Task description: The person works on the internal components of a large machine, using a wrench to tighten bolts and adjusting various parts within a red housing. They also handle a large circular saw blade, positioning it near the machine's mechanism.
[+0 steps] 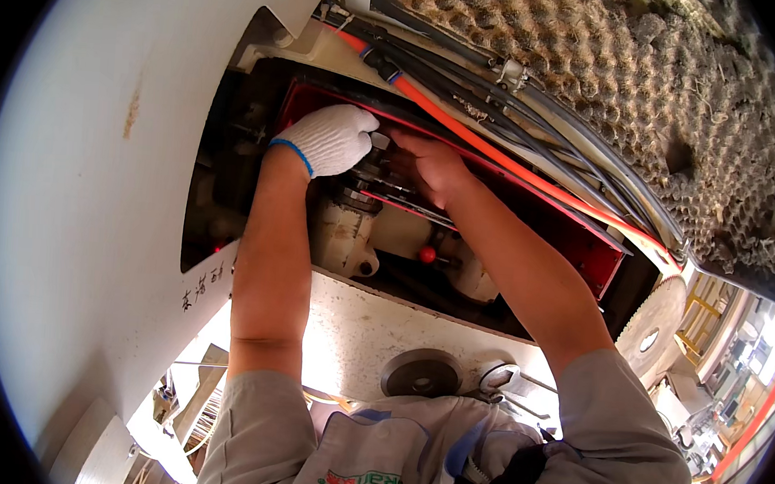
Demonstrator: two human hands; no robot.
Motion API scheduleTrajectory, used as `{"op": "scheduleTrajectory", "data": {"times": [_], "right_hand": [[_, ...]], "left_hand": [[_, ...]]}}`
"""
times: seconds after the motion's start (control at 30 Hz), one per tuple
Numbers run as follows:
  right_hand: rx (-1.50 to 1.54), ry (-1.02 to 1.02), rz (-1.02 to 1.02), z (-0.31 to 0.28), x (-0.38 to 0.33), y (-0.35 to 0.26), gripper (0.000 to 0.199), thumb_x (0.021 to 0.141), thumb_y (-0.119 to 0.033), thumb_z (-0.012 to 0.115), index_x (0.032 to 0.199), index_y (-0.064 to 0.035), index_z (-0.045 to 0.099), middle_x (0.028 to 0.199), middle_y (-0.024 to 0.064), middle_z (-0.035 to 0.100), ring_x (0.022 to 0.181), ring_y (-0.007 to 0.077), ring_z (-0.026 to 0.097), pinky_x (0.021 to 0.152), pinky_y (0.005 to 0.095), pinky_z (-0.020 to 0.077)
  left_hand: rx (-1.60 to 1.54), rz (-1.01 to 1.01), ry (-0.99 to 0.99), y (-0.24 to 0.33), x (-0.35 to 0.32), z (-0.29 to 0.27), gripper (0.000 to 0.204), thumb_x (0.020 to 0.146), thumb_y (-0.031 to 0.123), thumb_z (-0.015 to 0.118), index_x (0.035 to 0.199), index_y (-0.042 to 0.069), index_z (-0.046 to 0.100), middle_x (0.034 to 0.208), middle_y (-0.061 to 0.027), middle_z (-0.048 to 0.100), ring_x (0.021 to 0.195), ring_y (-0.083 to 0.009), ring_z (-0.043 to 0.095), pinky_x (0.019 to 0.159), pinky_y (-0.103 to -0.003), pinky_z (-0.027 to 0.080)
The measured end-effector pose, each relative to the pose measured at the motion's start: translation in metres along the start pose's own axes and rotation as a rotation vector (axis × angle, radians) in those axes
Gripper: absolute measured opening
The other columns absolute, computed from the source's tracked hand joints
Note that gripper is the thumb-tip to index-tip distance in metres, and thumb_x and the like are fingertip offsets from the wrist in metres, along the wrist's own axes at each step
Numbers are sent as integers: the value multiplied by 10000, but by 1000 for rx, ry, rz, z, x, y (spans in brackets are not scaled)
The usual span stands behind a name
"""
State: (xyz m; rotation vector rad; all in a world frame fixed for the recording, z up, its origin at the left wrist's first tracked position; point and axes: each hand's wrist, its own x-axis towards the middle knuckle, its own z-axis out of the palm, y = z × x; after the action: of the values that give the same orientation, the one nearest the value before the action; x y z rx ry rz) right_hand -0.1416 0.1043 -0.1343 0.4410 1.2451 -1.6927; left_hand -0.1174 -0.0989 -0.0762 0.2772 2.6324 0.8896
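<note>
My left hand (330, 141), in a white knit glove with a blue cuff, reaches into the machine's opening. Its fingers are curled beside a pale metal piece (379, 141) at the top of an upright shaft (371, 166); what they grip is hidden. From the other side comes my bare right hand (429, 166), fingers stretched toward that same piece and partly lost in shadow. Under both hands, the shaft rises from a worn cream metal housing (342, 232). A thin flat disc or plate (408, 201) with a red edge lies just below my right hand.
A red metal guard (601, 266) surrounds the cavity. An orange hose (491, 149) and black cables (537, 118) cross above my right arm. Dirty foam (593, 68) lines the raised cover. A red ball knob (427, 254) sits lower inside. A toothed saw blade (638, 321) stands at right.
</note>
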Motion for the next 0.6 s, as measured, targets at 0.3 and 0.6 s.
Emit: {"op": "scheduleTrajectory", "data": {"times": [0.3,0.6], "right_hand": [[-106,-14,35,-1,7,-5,362,953,-290,689,1215,-40,665,1116,87,678,966,222,633,834,369,533],[-70,75,23,-6,-3,-6,500,958,-379,673,1315,-37,594,1168,113,665,1054,255,612,967,395,484]], "left_hand": [[-15,-55,-70,8,4,-4,198,863,155,530,916,-3,639,883,-300,600,884,-496,569,772,-529,468],[-59,-47,14,5,4,4,184,839,158,556,866,8,659,879,-282,640,867,-479,604,788,-550,487]]}}
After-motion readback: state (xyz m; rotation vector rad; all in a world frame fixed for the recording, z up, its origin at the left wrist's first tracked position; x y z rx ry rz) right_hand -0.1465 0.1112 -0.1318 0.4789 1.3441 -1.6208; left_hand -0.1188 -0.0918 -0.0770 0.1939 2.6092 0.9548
